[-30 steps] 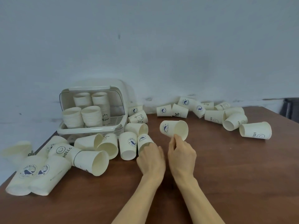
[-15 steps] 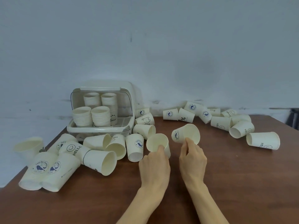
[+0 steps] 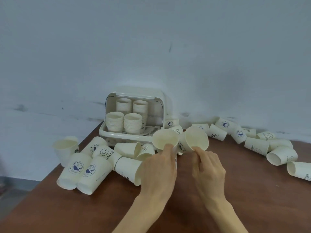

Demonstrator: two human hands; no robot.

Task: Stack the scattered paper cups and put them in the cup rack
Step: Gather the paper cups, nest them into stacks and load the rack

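Observation:
My left hand (image 3: 159,169) grips a cream paper cup (image 3: 165,139), its mouth turned toward me. My right hand (image 3: 207,167) pinches a second paper cup (image 3: 196,138) by its rim, also mouth toward me. Both cups are lifted off the brown table and almost touch side by side. Behind them stands the cream cup rack (image 3: 134,113) with its lid up, and several cup stacks (image 3: 123,121) stand upright inside it.
Larger cups (image 3: 85,170) lie on their sides at the left, near the table's left edge. Small cups (image 3: 255,143) are strewn along the wall and to the right. One cup (image 3: 64,148) stands upright at the far left. Bare table (image 3: 84,212) lies in front.
Both hands have lifted their cups higher and brought them close together, mouths now turned toward me. The camera view has shifted, so the rack sits more central.

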